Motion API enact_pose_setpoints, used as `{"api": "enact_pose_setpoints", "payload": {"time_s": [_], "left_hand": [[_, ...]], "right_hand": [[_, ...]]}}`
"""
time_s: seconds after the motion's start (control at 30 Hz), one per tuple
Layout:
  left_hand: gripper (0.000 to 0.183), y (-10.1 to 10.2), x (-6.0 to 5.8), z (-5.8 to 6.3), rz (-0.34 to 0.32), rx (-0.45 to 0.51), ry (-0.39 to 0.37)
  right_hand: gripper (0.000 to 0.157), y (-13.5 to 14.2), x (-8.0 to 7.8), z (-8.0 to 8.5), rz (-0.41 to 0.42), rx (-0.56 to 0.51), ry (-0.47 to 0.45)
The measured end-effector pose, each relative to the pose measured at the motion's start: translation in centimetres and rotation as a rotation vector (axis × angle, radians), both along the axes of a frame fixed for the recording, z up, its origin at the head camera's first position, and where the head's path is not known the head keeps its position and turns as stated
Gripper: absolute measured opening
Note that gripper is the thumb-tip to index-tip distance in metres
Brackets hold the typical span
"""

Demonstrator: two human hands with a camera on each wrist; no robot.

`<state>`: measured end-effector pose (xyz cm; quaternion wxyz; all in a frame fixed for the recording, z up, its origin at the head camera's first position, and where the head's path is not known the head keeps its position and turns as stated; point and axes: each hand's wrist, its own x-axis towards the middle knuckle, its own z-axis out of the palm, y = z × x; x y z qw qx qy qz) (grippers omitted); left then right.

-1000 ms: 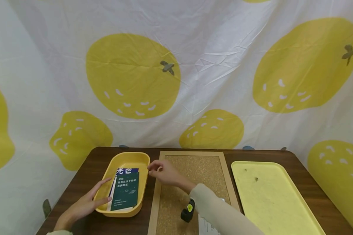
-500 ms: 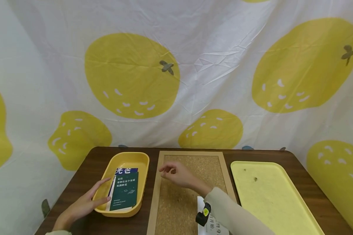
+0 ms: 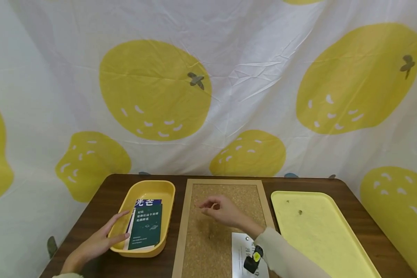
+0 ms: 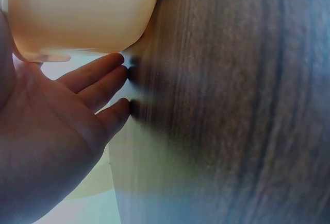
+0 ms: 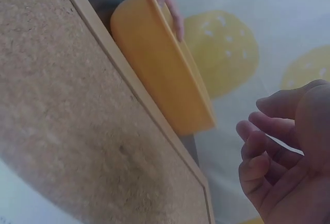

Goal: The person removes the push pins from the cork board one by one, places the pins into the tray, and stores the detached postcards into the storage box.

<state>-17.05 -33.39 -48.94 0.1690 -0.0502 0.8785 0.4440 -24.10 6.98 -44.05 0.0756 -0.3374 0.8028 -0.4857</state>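
In the head view my left hand [image 3: 99, 240] holds the near left side of a yellow plastic basin [image 3: 168, 227], thumb and index finger over its rim. The other fingers lie outside, low by the tabletop, in the left wrist view. A green card [image 3: 147, 227] with white lettering lies in the basin over a blue card [image 3: 149, 201] and a white edge; the thumb tip is at the cards' left edge. My right hand [image 3: 224, 210] hovers above the framed cork board [image 3: 205, 247], fingers loosely curled, nothing visible between them. A white printed card [image 3: 238, 256] lies on the board, partly under the right wrist.
A pale yellow tray [image 3: 319, 231] with two small dark marks lies right of the board. All stand on a dark wooden table [image 3: 100, 197]. Behind it hangs a white curtain [image 3: 236, 77] printed with lemons.
My right hand has moved right from the basin's right rim to above the cork board, uncovering more of the white card. The left hand has stayed on the basin.
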Motion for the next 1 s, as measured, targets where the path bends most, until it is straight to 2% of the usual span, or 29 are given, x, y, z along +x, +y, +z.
{"api": "enact_pose_setpoints", "payload": {"time_s": [0.13, 0.33, 0.53, 0.73, 1.0], "left_hand": [[0.087, 0.0, 0.0, -0.1, -0.001, 0.003, -0.001], [0.088, 0.1, 0.1, 0.0, 0.011, -0.003, -0.010], [0.088, 0.1, 0.0, 0.0, 0.012, -0.010, -0.008], [0.087, 0.0, 0.1, 0.0, 0.004, -0.011, -0.002], [0.087, 0.1, 0.2, 0.2, 0.000, -0.020, -0.004]], "right_hand": [[0.014, 1.0, 0.1, -0.4, -0.006, 0.009, 0.027], [0.018, 3.0, 0.6, -1.0, -0.038, 0.041, -0.044], [0.019, 5.1, 1.1, -1.4, -0.060, 0.049, -0.033], [0.021, 7.3, 1.5, -2.0, -0.092, 0.058, -0.095], [0.018, 9.6, 1.8, -2.9, -0.147, 0.078, -0.113]]}}
